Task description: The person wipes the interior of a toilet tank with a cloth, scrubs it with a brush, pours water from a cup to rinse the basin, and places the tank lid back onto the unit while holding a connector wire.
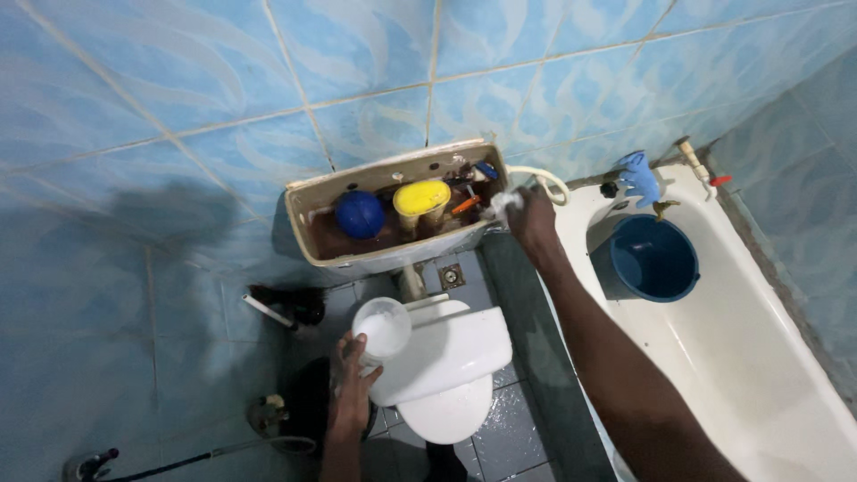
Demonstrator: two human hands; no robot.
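Blue patterned tiles (134,80) cover the bathroom wall behind a toilet whose open cistern (393,210) has no lid on it. Inside the cistern sit a round blue float (360,214), a yellow cap (421,196) and a small orange part (465,205). The right hand (533,221) is clenched around a small white piece (502,203) at the cistern's right end, where a white hose (546,178) loops away. The left hand (353,384) grips a white round container (382,328), held just over the closed toilet lid (451,357). To the right, a white bathtub (759,357) holds a dark blue bucket (650,259), and a blue glove (639,177) hangs at the tub's far end near a tap (692,159). A dark brush holder (290,305) stands on the floor left of the toilet.
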